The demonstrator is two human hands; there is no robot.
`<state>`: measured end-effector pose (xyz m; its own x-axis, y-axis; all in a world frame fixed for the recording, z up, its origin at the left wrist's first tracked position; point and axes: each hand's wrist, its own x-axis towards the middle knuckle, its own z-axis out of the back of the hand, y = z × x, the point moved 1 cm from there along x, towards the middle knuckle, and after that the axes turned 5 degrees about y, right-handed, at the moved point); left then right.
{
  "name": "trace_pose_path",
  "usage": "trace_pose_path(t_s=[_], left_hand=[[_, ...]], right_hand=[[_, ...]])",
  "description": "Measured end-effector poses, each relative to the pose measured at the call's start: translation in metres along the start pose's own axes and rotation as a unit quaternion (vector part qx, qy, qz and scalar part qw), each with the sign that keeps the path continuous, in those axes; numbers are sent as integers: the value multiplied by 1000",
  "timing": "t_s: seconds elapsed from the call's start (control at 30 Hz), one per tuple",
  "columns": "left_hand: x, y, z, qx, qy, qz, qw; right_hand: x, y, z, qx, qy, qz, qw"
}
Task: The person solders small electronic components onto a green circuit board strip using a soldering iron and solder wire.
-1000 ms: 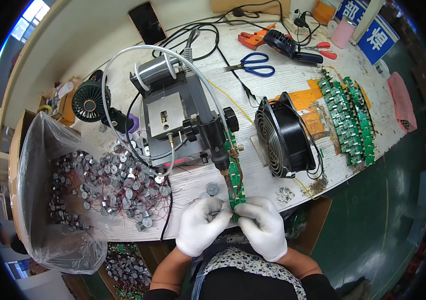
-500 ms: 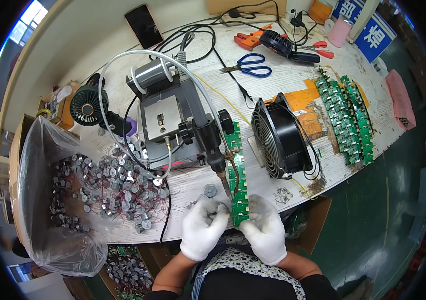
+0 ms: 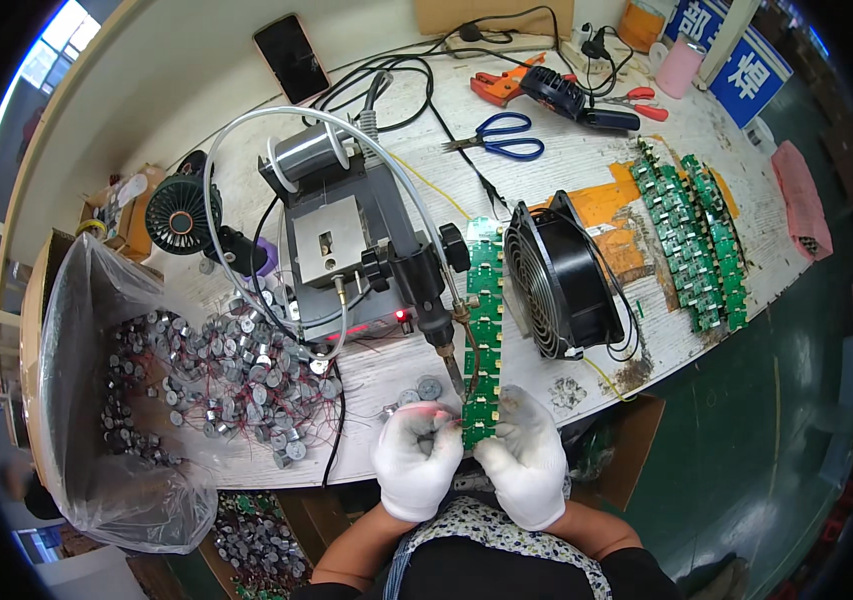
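A long green circuit board strip (image 3: 485,310) lies lengthwise in front of me, passing right of the soldering iron (image 3: 439,325). My right hand (image 3: 524,460), in a white glove, pinches the strip's near end by its right edge. My left hand (image 3: 417,455), also gloved, is closed with fingertips against the strip's left edge, just below the iron's tip. What those fingers hold is too small to make out. Beside the left hand rest a few small round grey motors (image 3: 429,387). The iron's tip and the curved solder feed tube (image 3: 473,360) meet over the strip.
A soldering machine (image 3: 332,235) with a solder spool (image 3: 309,155) stands left of the strip, a black fan (image 3: 567,275) right of it. Many wired motors (image 3: 247,375) spill from a plastic-lined box (image 3: 82,400). More board strips (image 3: 682,235), scissors (image 3: 507,135) and a phone (image 3: 291,57) lie farther off.
The board strip has slid away from me along the bench. My left hand has shifted slightly right, and a red light now glows on the machine's front.
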<state>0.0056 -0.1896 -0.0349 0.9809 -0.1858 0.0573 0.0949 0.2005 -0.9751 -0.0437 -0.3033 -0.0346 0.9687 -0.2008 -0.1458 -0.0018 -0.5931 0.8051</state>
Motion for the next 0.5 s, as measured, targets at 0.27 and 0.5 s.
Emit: trace_pose_path(t_s=[0.27,0.5], left_hand=[[6,11,1,62,-31,-86,994],[11,1,3,73,-29,-99,992]], right_hand=[[7,-1,2,-37,10,-6,999],[13,2,-2,-50,20,25,998]])
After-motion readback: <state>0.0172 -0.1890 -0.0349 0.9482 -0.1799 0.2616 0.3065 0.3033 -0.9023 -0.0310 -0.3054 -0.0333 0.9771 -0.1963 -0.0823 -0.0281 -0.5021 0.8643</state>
